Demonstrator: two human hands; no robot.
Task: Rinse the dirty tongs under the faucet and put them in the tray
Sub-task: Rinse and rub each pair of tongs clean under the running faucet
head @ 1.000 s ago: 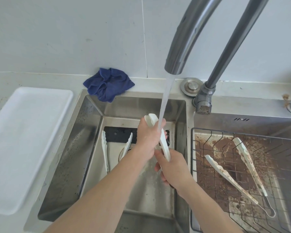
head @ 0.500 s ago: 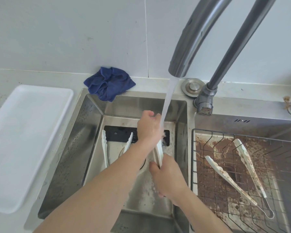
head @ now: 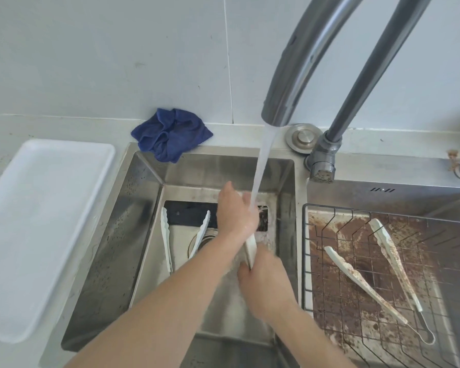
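Tongs [head: 251, 250], slim white plastic, gripped by left hand [head: 235, 212] and right hand [head: 266, 281] under smooth water stream [head: 263, 160].

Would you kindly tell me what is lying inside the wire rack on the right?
One pair of white tongs smeared brown lies in the black wire rack; the basin underneath is mostly hidden by brown grime.

left hand [head: 235, 211] raised ahead, fingers curled, right hand [head: 266, 282] nearer, fingers clenched, forearms converging
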